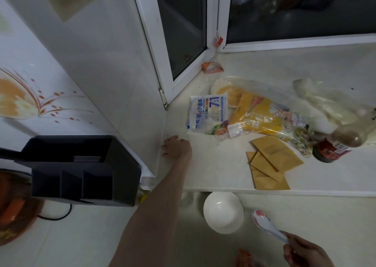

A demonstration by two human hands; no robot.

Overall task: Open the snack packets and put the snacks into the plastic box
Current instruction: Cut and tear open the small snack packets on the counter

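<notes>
The snack packets (207, 115) lay unopened on the raised surface (223, 171) by the window — a blue-and-white one beside a yellow one (260, 118). No plastic box was in sight. My left hand (177, 147) rested on that surface near the blue packet, its fingers (165, 147) loosely curled and holding nothing. My right hand (305, 253) gripped a spoon (264, 222) beside a white bowl (223, 212) — I judged it needed putting down first. Brown envelopes (270, 163) and a jar (335, 146) crowded nearby.

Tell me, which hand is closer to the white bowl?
The right hand. It holds a spoon just right of and below the white bowl, the spoon's tip close beside it. The left hand rests up on the ledge, farther away.
</notes>
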